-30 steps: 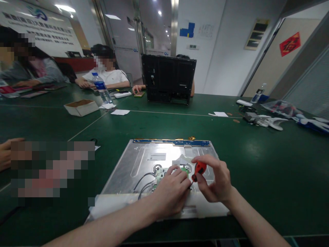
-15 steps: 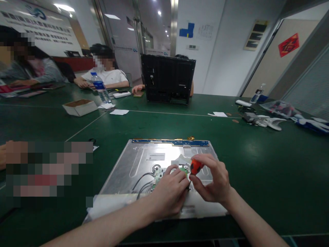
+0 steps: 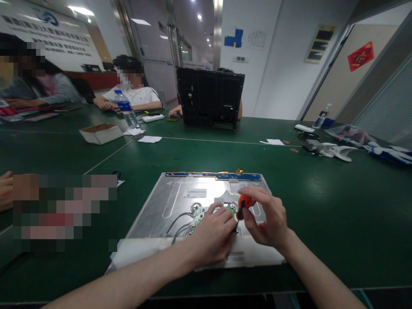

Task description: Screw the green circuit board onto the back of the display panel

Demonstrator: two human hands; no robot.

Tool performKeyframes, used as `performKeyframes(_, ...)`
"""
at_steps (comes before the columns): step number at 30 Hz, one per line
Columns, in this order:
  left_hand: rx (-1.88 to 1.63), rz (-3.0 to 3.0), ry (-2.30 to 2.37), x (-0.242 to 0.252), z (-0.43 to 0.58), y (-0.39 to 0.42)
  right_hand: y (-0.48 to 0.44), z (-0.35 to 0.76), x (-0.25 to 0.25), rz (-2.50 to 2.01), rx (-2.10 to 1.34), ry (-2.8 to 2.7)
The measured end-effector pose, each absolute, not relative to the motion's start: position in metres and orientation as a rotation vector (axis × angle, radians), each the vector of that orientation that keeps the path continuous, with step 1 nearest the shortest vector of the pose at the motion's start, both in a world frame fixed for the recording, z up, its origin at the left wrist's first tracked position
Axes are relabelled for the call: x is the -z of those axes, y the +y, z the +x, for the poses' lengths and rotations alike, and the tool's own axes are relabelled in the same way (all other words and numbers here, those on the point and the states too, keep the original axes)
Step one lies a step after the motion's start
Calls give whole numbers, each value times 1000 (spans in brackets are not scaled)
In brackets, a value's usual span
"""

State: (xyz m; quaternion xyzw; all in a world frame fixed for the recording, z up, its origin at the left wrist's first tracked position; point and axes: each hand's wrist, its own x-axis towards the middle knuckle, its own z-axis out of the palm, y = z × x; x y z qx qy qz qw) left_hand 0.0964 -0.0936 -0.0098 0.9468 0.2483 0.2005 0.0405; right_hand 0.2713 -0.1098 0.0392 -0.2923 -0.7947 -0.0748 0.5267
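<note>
Screwdriver [image 3: 243, 203] in right hand [image 3: 271, 219], panel [image 3: 149, 217] beneath

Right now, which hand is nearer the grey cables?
Left: the left hand is just right of the cables, partly covering the circuit board; the right hand is farther right, holding the red screwdriver.

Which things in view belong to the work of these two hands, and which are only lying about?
Likely for the job:
red and black screwdriver, in the right hand
flat silver metal panel, beneath both hands
pale green circuit board, partly behind the left hand

Apparently just lying about:
open white rectangular box
blue-capped clear plastic bottle
flat white paper sheet
</note>
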Motion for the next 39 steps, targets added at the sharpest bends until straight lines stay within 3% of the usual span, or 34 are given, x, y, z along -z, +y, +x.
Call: performKeyframes(39,-635,2833,762,11,97,-92,-106,270,-35,-807,209,-1985)
